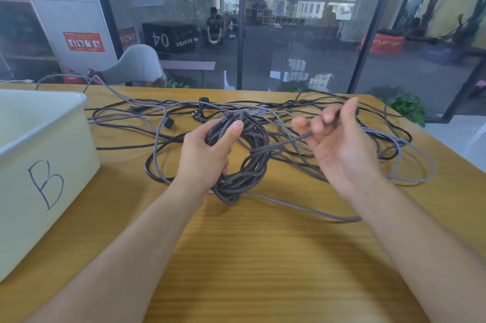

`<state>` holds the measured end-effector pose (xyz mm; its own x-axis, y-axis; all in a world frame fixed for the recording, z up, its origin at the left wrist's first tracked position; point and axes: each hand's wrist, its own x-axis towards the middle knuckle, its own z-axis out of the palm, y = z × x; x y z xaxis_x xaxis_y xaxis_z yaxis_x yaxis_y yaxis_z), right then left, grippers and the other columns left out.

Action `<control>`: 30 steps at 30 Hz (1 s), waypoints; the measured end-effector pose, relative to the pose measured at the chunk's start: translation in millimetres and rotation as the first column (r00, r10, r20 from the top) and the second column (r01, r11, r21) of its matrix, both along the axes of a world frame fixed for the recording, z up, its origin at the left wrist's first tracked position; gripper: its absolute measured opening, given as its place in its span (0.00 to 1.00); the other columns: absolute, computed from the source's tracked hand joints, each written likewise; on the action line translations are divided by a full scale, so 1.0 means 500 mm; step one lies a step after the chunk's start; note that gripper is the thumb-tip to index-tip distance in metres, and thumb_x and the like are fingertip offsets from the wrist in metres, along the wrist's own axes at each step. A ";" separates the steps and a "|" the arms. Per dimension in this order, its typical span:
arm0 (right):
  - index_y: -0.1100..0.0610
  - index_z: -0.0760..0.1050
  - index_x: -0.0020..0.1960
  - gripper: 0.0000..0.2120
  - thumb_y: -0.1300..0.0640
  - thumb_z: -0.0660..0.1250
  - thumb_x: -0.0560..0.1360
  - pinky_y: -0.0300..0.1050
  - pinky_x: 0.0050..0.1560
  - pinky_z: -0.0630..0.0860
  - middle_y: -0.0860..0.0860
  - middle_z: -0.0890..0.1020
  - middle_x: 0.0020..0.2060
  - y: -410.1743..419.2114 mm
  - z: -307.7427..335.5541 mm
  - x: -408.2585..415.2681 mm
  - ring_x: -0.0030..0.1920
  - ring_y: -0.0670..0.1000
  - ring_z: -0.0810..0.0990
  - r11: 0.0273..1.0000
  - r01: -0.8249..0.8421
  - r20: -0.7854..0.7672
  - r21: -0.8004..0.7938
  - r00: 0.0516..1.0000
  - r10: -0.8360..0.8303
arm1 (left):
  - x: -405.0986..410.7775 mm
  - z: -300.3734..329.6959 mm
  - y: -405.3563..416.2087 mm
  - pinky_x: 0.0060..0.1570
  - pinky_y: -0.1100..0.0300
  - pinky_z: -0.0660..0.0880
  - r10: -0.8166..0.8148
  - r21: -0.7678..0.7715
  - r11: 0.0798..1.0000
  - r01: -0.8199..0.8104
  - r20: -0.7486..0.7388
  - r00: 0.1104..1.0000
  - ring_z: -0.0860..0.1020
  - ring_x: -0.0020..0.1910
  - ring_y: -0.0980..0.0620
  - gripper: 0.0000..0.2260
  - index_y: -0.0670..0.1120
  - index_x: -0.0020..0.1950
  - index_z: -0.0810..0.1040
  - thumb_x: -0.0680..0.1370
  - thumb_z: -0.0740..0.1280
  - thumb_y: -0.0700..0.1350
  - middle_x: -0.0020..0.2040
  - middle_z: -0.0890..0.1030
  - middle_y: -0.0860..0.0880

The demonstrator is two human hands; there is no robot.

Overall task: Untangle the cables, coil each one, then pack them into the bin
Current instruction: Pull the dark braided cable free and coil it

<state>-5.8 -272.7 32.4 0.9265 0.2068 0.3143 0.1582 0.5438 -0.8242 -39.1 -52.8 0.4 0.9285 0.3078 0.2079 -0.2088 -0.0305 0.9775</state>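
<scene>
Gripped in the left hand [207, 154]: a coil of dark braided cable [238, 162], thumb pressed over the top of the loops, fingers curled round from behind. Coil hangs just above the bench [263, 257], roughly mid-width. Several turns already stacked.

Right hand [339, 138]: palm up, fingers loosely curled, the free run of the same braided cable passing between thumb and fingers. Whether it is truly pinched or only guided I cannot tell; the fingertips are blurred.

Progress, as judged from the layout:
- One cable partly coiled, tail not yet wound in. It leads from the right hand back to the coil.
- Remaining tangle [289, 117] spread across the far half of the bench, toward the far edge: thin black cables with plugs [169, 123] and a lighter grey braided cable [302, 207] looping to the right edge and back toward the near side. All crossed over one another, none coiled.
- White bin marked "B" [44, 165] sits at the left edge; only part of its interior shows, and no cable is visible there.

Estimate: early stage. First coil under way, packing not started.
</scene>
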 end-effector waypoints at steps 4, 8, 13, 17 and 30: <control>0.53 0.68 0.38 0.25 0.39 0.50 0.86 0.39 0.26 0.67 0.46 0.56 0.27 -0.030 0.000 0.017 0.26 0.48 0.56 0.997 0.048 -0.307 -0.054 0.950 -0.062 | 0.004 -0.003 0.006 0.31 0.55 0.69 0.010 -0.005 1.000 -0.010 0.002 1.000 0.66 0.26 0.52 0.27 0.45 0.68 0.77 0.77 0.74 0.60 0.28 0.71 0.56; 0.53 0.67 0.38 0.24 0.41 0.51 0.87 0.40 0.23 0.55 0.46 0.56 0.26 -0.038 -0.009 0.027 0.26 0.48 0.53 0.941 0.102 -0.329 -0.324 0.920 -0.213 | 0.000 -0.008 0.000 0.31 0.55 0.69 0.003 0.016 1.000 -0.003 -0.002 1.000 0.67 0.26 0.52 0.27 0.47 0.69 0.77 0.76 0.74 0.60 0.28 0.71 0.56; 0.52 0.67 0.37 0.24 0.42 0.53 0.87 0.40 0.21 0.54 0.45 0.57 0.24 -0.059 0.003 0.040 0.23 0.47 0.53 0.932 0.159 -0.388 -0.326 0.876 -0.285 | -0.004 -0.001 0.007 0.31 0.56 0.70 0.032 -0.001 0.999 -0.032 -0.007 0.999 0.68 0.27 0.52 0.23 0.53 0.68 0.75 0.76 0.75 0.59 0.30 0.73 0.54; 0.52 0.67 0.37 0.23 0.42 0.53 0.87 0.40 0.20 0.55 0.44 0.58 0.24 -0.095 0.027 0.052 0.22 0.47 0.54 0.941 0.248 -0.420 -0.229 0.847 -0.325 | -0.004 0.005 -0.001 0.30 0.57 0.71 -0.003 0.022 1.000 0.003 0.014 1.000 0.67 0.28 0.52 0.24 0.49 0.67 0.76 0.76 0.75 0.59 0.30 0.72 0.53; 0.53 0.71 0.46 0.13 0.50 0.56 0.87 0.38 0.22 0.53 0.45 0.61 0.25 -0.113 0.008 0.070 0.25 0.46 0.55 0.843 0.381 -0.217 -0.379 0.850 -0.481 | -0.031 0.023 -0.031 0.27 0.59 0.66 -0.292 -0.060 0.954 0.293 0.031 0.956 0.60 0.28 0.51 0.10 0.51 0.43 0.78 0.77 0.73 0.55 0.33 0.64 0.48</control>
<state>29.1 -329.4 36.3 0.9806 -0.1959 0.0038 0.0408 0.1852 -0.9819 -54.6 -68.5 12.1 0.9754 0.0365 0.2174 -0.2200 0.0964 0.9707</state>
